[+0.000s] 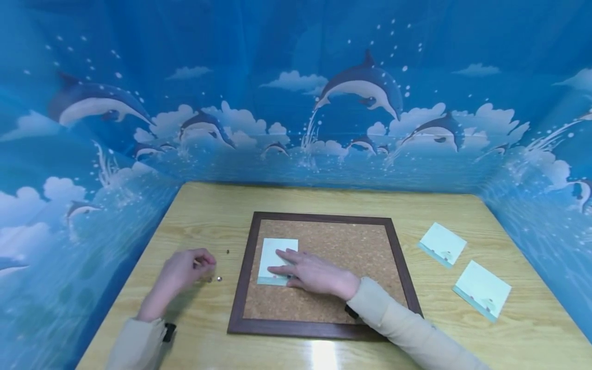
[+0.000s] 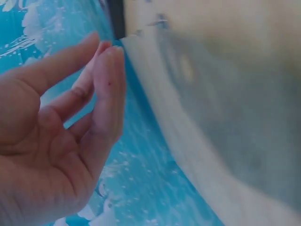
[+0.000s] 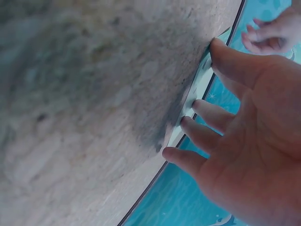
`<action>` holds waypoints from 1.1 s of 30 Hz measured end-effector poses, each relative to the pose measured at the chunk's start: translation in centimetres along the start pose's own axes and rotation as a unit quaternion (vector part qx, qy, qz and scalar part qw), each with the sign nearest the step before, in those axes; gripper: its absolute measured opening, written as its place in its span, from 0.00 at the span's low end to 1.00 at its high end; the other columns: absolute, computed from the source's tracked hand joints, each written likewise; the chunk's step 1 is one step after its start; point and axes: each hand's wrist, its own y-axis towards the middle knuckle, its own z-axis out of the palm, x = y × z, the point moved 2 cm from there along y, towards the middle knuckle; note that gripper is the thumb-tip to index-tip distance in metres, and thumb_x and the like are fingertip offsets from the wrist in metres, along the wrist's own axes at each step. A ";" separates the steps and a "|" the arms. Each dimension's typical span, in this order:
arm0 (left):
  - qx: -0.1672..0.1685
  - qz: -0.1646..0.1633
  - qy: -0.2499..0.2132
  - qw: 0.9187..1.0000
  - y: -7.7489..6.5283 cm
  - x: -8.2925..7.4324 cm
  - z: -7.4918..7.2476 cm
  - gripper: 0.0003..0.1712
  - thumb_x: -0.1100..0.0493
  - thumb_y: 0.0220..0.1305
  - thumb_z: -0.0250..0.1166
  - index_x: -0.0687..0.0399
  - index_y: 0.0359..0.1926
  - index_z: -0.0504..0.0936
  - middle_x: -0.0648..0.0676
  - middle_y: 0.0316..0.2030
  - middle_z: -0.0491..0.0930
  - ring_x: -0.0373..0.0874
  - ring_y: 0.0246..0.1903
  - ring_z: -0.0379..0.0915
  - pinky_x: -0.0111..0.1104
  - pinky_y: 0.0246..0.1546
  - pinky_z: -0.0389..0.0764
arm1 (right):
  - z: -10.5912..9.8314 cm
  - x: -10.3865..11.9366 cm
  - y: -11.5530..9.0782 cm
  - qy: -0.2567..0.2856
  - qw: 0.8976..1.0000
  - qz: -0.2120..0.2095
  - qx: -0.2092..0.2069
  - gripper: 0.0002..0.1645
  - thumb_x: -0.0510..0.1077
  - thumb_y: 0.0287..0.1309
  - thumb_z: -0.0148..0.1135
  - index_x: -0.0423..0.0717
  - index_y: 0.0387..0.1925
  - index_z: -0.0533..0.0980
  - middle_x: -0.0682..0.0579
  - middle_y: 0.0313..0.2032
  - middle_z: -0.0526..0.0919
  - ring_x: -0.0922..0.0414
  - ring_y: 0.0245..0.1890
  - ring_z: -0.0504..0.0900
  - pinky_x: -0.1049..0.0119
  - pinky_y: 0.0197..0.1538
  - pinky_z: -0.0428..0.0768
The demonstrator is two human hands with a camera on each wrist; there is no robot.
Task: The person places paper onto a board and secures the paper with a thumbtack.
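Observation:
A pale green sheet of note paper [image 1: 270, 259] with a darker strip along its lower edge lies on the left part of a cork board [image 1: 333, 241]. My right hand [image 1: 314, 272] rests on this sheet with fingers spread, and its fingertips touch the paper in the right wrist view. Left of the board, my left hand [image 1: 187, 267] is above the table, thumb and fingertips brought together. Whether anything small is between them cannot be made out. Beside it lie a few small shiny pieces that look like thumbtacks [image 1: 219, 279], with a darker one [image 1: 227, 252] farther back.
Two more pale green sheets, a far one [image 1: 443, 244] and a nearer one [image 1: 483, 290], lie on the wooden table [image 1: 208, 205] right of the board. A dark brown frame [image 1: 319, 217] edges the cork. Blue dolphin-print curtains [image 1: 277, 169] stand around the table's back and sides.

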 end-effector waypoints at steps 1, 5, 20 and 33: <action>0.010 -0.003 0.002 1.000 -0.3 0.3 0.3 0.04 0.58 0.54 0.66 0.51 0.32 0.81 0.46 0.27 0.79 0.38 0.27 0.74 0.34 0.29 0.75 | 0.0 0.0 0.0 0.000 1.000 0.000 -0.001 0.30 0.52 0.64 0.50 0.63 0.67 0.57 0.46 0.70 0.50 0.47 0.68 0.55 0.47 0.65 0.58; 0.041 -0.016 -0.003 0.999 -0.8 1.2 1.2 0.06 0.59 0.50 0.69 0.49 0.30 0.80 0.45 0.24 0.77 0.37 0.25 0.71 0.32 0.29 0.72 | 0.0 0.1 -0.1 -0.014 1.000 -0.006 -0.004 0.30 0.52 0.64 0.50 0.62 0.67 0.58 0.46 0.70 0.50 0.47 0.67 0.56 0.48 0.63 0.63; 0.035 -0.019 0.030 0.999 -0.8 1.5 1.8 0.07 0.59 0.48 0.70 0.46 0.25 0.79 0.43 0.21 0.76 0.35 0.23 0.69 0.32 0.28 0.71 | 0.5 0.0 -0.1 -0.001 1.000 0.003 -0.002 0.31 0.51 0.64 0.50 0.63 0.68 0.56 0.47 0.71 0.48 0.47 0.68 0.53 0.49 0.61 0.65; -0.046 0.013 -0.028 0.998 0.5 0.4 0.4 0.06 0.55 0.60 0.63 0.52 0.31 0.78 0.45 0.23 0.79 0.35 0.23 0.74 0.31 0.26 0.75 | 0.4 -0.1 0.0 0.039 0.999 0.018 0.011 0.31 0.50 0.65 0.49 0.64 0.67 0.56 0.49 0.71 0.47 0.47 0.69 0.51 0.50 0.63 0.63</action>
